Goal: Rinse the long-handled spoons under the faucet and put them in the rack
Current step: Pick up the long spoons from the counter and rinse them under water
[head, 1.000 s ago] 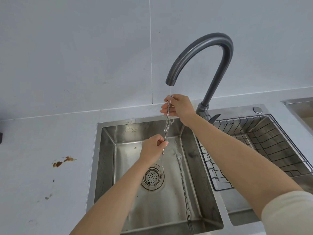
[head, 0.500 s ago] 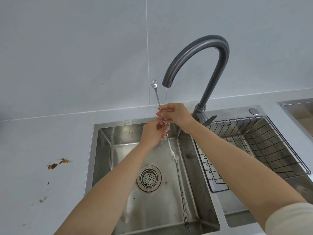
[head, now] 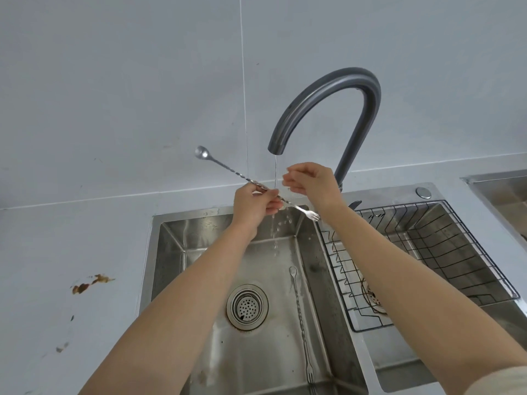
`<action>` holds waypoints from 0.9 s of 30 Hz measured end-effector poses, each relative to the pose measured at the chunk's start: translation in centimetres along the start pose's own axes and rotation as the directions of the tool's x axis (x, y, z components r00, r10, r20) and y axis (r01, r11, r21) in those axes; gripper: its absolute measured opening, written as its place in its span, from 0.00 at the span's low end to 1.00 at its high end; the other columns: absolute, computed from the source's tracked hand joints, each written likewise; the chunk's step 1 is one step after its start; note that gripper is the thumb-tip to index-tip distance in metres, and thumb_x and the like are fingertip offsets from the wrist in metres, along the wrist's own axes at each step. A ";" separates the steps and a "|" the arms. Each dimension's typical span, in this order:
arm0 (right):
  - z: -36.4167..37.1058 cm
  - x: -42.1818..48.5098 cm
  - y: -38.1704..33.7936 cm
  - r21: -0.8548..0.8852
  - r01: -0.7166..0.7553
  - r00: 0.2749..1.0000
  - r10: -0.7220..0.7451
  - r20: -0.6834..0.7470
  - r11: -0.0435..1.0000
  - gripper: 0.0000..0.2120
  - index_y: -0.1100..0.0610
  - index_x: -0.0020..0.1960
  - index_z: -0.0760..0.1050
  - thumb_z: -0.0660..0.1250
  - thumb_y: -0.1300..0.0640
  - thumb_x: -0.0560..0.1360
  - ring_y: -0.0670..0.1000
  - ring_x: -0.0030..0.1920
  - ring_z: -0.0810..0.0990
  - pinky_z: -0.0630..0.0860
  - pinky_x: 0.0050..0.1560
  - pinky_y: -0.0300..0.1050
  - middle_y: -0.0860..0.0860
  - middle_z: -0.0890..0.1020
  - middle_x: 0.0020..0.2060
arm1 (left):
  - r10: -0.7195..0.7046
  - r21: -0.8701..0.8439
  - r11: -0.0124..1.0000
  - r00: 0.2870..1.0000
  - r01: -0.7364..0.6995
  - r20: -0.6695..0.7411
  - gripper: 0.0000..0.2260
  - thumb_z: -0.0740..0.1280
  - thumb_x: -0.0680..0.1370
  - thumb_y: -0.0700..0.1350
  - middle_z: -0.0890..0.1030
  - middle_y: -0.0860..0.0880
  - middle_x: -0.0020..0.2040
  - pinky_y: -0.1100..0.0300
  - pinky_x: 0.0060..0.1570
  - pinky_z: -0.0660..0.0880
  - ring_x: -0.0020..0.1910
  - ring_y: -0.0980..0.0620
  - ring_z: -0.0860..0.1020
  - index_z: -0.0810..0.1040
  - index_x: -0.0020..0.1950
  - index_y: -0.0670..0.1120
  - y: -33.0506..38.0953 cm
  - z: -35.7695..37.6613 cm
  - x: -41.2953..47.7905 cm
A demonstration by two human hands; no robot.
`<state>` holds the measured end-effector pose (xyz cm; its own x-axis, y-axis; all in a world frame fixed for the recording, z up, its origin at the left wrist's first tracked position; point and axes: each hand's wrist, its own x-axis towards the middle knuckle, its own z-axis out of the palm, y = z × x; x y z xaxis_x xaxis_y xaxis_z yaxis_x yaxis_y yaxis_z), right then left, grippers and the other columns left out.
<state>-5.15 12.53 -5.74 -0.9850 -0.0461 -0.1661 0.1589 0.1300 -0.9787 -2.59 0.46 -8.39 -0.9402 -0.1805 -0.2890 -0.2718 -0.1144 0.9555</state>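
The left hand (head: 254,205) grips a long-handled spoon (head: 245,179) slanted under the faucet (head: 328,109) stream, while the right hand (head: 312,182) hovers loosely open beside it.

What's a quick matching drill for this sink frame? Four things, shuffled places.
Things:
1. held spoon
2. second spoon
3. wire rack
4. brown stain

Places:
A. on the counter, left of the sink
B. in the right-hand basin
C. in the left hand's grip, under the faucet
D. flat on the left basin floor

Pairs: 1-C, 2-D, 3-B, 4-A
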 end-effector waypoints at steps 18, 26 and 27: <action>3.7 -3.0 3.7 0.480 -0.250 0.965 0.256 0.055 0.841 0.05 0.57 0.41 0.75 0.66 0.64 0.74 0.48 0.39 0.78 0.75 0.40 0.37 0.52 0.79 0.38 | -0.197 -0.422 0.896 0.975 0.135 -0.106 0.07 0.68 0.73 0.37 0.81 0.54 0.24 0.69 0.27 0.75 0.27 0.59 0.79 0.77 0.36 0.46 -1.1 -1.4 -2.7; 5.9 -2.6 3.1 0.620 -0.241 0.966 0.248 0.076 0.747 0.08 0.59 0.42 0.72 0.60 0.69 0.77 0.49 0.35 0.81 0.79 0.40 0.39 0.55 0.80 0.37 | -0.320 -0.530 0.819 0.941 0.218 -0.108 0.08 0.66 0.76 0.43 0.79 0.53 0.25 0.68 0.26 0.73 0.27 0.58 0.76 0.77 0.36 0.46 -2.2 -2.1 -4.2; 6.0 -2.5 3.0 0.617 -0.251 0.963 0.255 0.084 0.746 0.08 0.59 0.42 0.72 0.60 0.68 0.77 0.48 0.34 0.82 0.80 0.40 0.39 0.55 0.80 0.37 | -0.329 -0.522 0.821 0.940 0.233 -0.096 0.10 0.64 0.77 0.44 0.79 0.52 0.28 0.68 0.27 0.73 0.29 0.57 0.76 0.77 0.37 0.45 -2.4 -2.1 -4.4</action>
<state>-1.85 7.12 -9.02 -0.9027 -0.0941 -0.4199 0.4073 -0.5023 -0.7628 2.62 -0.53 -9.53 -0.7743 -0.2259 -0.5911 -0.3353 -0.6457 0.6860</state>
